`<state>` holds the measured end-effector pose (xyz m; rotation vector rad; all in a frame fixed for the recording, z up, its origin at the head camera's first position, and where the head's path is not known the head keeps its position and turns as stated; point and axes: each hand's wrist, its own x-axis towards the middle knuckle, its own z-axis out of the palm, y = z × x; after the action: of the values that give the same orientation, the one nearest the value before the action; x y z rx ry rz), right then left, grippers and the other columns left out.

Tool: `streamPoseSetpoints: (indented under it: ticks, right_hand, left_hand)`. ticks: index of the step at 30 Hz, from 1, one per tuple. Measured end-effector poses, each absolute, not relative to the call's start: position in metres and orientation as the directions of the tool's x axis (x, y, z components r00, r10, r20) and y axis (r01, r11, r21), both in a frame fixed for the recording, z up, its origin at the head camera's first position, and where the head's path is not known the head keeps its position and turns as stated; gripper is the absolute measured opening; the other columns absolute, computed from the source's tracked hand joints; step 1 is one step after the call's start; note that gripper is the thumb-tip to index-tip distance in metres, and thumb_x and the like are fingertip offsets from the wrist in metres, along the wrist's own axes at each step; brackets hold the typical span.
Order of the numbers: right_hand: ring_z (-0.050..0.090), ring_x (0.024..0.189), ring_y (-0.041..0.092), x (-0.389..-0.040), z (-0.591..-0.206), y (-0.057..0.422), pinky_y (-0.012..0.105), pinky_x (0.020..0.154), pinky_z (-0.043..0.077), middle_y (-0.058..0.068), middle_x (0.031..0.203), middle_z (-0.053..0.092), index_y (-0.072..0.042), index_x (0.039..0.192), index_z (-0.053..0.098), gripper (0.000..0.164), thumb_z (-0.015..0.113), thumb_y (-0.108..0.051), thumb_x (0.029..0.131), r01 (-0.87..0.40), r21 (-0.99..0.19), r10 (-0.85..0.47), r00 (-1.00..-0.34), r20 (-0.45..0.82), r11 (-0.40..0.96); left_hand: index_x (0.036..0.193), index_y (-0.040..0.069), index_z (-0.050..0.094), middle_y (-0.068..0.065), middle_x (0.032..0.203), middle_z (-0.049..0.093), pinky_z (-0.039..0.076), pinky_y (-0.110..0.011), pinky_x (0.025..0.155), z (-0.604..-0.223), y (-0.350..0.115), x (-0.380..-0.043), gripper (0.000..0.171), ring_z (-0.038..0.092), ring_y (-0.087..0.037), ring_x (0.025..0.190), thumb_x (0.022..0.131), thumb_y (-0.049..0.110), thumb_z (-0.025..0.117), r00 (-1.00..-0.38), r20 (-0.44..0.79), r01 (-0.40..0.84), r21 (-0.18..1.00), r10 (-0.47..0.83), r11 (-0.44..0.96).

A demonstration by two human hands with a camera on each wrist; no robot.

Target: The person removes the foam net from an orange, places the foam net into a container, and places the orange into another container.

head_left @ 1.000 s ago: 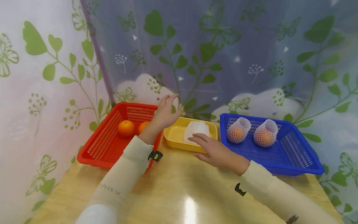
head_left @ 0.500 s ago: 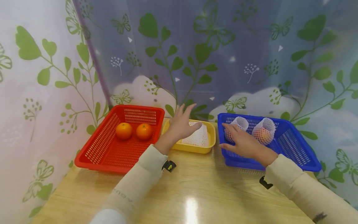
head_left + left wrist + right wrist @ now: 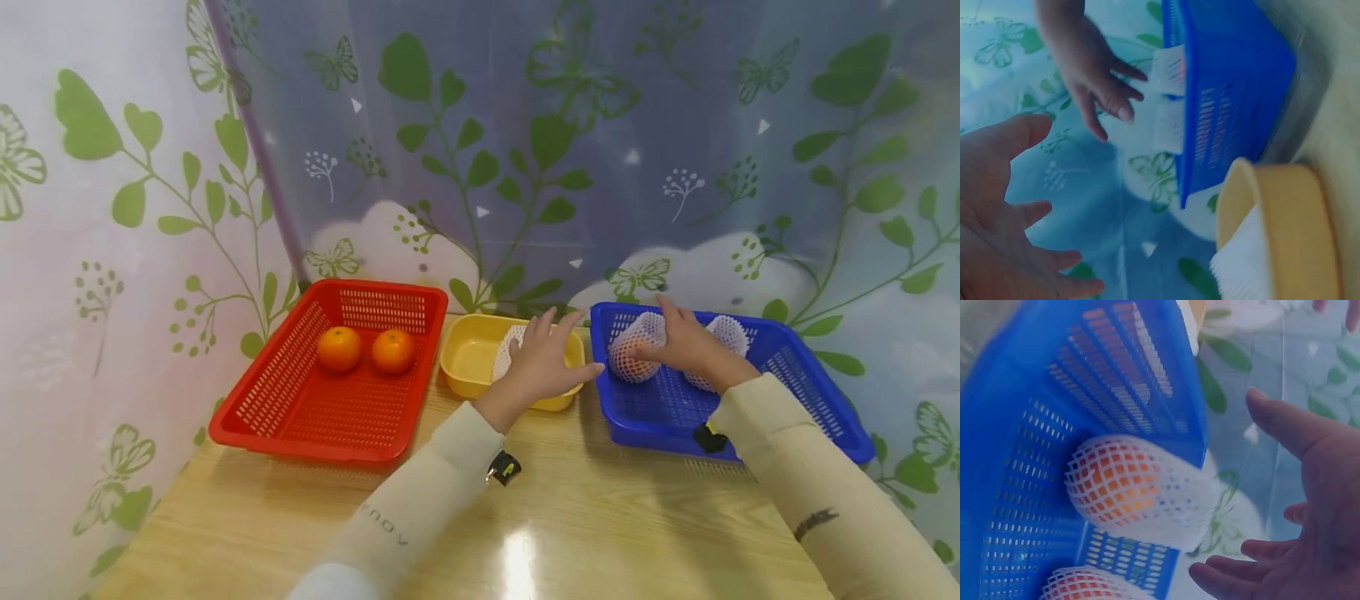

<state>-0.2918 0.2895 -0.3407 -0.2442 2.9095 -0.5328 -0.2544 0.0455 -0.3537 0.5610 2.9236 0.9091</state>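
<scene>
My right hand (image 3: 686,340) hovers with spread fingers over the blue basket (image 3: 652,425). Below it are two reddish-yellow round fruits in white foam nets, the left netted fruit (image 3: 632,362) and the right netted fruit (image 3: 726,335), partly covered by the hand. The right wrist view shows a gap between those fingers and the nearer netted fruit (image 3: 1119,481). Over the yellow tray (image 3: 465,367) my left hand (image 3: 542,360) is held in the air, fingers apart and holding nothing. White foam netting (image 3: 504,354) lies in the tray, mostly hidden behind this hand.
To the left stands a red basket (image 3: 300,446) with two oranges (image 3: 339,348) inside. All the containers sit in a row on the wooden table (image 3: 450,517). A patterned curtain (image 3: 480,150) hangs close behind them.
My right hand has moved right, from beside the yellow tray to over the netted fruits. The left hand has shifted right and lower, from near the red basket to over the tray.
</scene>
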Motion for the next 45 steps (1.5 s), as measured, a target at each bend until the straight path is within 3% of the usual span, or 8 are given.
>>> streamPoseSetpoints:
  ticks: [9, 20, 26, 30, 35, 41, 45]
  right_hand:
    - [0.011, 0.133, 0.062, -0.317, -0.348, 0.300, 0.070, 0.105, 0.020, 0.047, 0.146, 0.004, 0.012, 0.148, -0.009, 0.113, 0.070, -0.041, 0.087, -0.039, -0.355, -0.124, -0.968, -0.220, 0.934]
    - [0.013, 0.133, 0.060, -0.332, -0.350, 0.291, 0.066, 0.106, 0.025, 0.046, 0.147, 0.000, 0.016, 0.143, -0.018, 0.113, 0.064, -0.043, 0.090, 0.131, -0.381, -0.032, -0.920, -0.391, 0.915]
    - [0.018, 0.133, 0.059, -0.336, -0.362, 0.297, 0.063, 0.107, 0.029, 0.045, 0.147, 0.004, 0.022, 0.143, 0.000, 0.106, 0.056, -0.052, 0.092, 0.155, -0.369, -0.040, -0.883, -0.468, 0.916]
    - [0.011, 0.136, 0.058, -0.336, -0.370, 0.299, 0.065, 0.109, 0.022, 0.044, 0.148, 0.001, 0.020, 0.145, 0.002, 0.105, 0.052, -0.056, 0.092, 0.199, -0.397, -0.030, -0.864, -0.502, 0.896]
    - [0.005, 0.137, 0.058, -0.337, -0.383, 0.301, 0.061, 0.112, 0.018, 0.044, 0.148, -0.007, 0.022, 0.141, -0.011, 0.109, 0.055, -0.049, 0.092, 0.279, -0.443, 0.033, -0.873, -0.487, 0.852]
    - [0.013, 0.136, 0.058, -0.345, -0.403, 0.302, 0.060, 0.112, 0.021, 0.045, 0.146, 0.004, 0.024, 0.141, -0.001, 0.102, 0.058, -0.042, 0.092, 0.216, -0.460, -0.013, -0.895, -0.447, 0.861]
    - [0.012, 0.136, 0.058, -0.348, -0.413, 0.301, 0.060, 0.112, 0.020, 0.044, 0.147, 0.003, 0.021, 0.143, -0.005, 0.103, 0.062, -0.037, 0.091, 0.231, -0.525, -0.027, -0.899, -0.438, 0.819]
  left_hand:
    - [0.153, 0.038, 0.025, 0.000, 0.160, 0.020, 0.024, -0.065, 0.108, -0.380, 0.073, -0.248, 0.082, 0.017, -0.036, 0.145, 0.085, 0.062, 0.063, -0.929, 0.035, 0.337, 0.493, 0.369, 0.802]
    - [0.152, 0.039, 0.028, 0.004, 0.160, 0.023, 0.023, -0.062, 0.110, -0.405, 0.086, -0.241, 0.079, 0.019, -0.035, 0.145, 0.085, 0.067, 0.058, -0.928, -0.021, 0.321, 0.466, 0.373, 0.824]
    - [0.151, 0.040, 0.029, 0.005, 0.158, 0.026, 0.023, -0.063, 0.110, -0.414, 0.092, -0.239, 0.075, 0.020, -0.033, 0.145, 0.086, 0.068, 0.055, -0.914, -0.023, 0.347, 0.470, 0.405, 0.811]
    - [0.151, 0.041, 0.028, 0.005, 0.158, 0.026, 0.024, -0.062, 0.110, -0.419, 0.093, -0.240, 0.072, 0.021, -0.033, 0.145, 0.089, 0.065, 0.053, -0.903, -0.020, 0.370, 0.471, 0.430, 0.801]
    - [0.151, 0.039, 0.032, 0.005, 0.158, 0.027, 0.024, -0.062, 0.110, -0.422, 0.093, -0.239, 0.069, 0.023, -0.034, 0.144, 0.090, 0.062, 0.054, -0.897, -0.020, 0.381, 0.468, 0.441, 0.797]
    - [0.145, 0.034, 0.045, 0.008, 0.158, 0.027, 0.027, -0.060, 0.110, -0.423, 0.093, -0.236, 0.063, 0.026, -0.031, 0.143, 0.090, 0.063, 0.054, -0.907, -0.011, 0.375, 0.435, 0.422, 0.819]
    - [0.143, 0.034, 0.047, 0.008, 0.157, 0.028, 0.027, -0.060, 0.110, -0.422, 0.093, -0.236, 0.062, 0.027, -0.031, 0.143, 0.089, 0.064, 0.054, -0.907, -0.014, 0.374, 0.432, 0.420, 0.821]
